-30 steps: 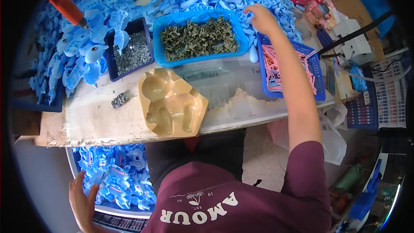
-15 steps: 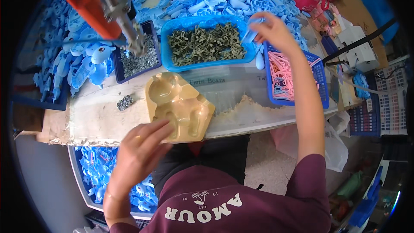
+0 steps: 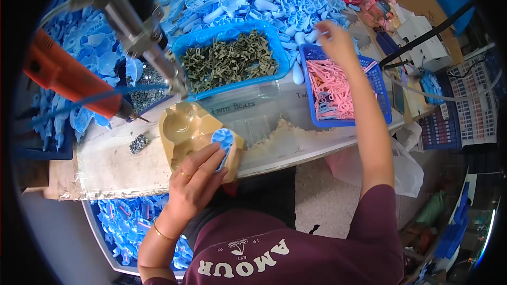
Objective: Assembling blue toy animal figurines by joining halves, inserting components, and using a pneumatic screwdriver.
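A tan moulded jig (image 3: 177, 150) with shaped hollows lies near the table's front edge. In its right-hand hollow sits a light blue plastic part (image 3: 224, 138), its rounded ribbed end facing up. My left hand (image 3: 198, 179) has its fingers together over this part and covers its lower end. At the edge of the blue heap my right hand (image 3: 338, 45) reaches out with curled fingers. A pale blue plastic piece (image 3: 311, 36) shows at those fingertips, slightly blurred, so its exact shape is unclear.
Behind stretches a large heap of blue plastic parts (image 3: 232, 0). A blue tray (image 3: 282, 63) holds dark metal clips; a basket (image 3: 388, 92) holds pink pieces. An orange power screwdriver (image 3: 84, 79) hangs at left above a small screw pile (image 3: 139, 144). Below is a bin of blue parts (image 3: 127, 227).
A blue part now lies in the jig, where the hollow was bare. My left hand has come down onto it. My right hand remains by the heap. The screwdriver appears lower in view.
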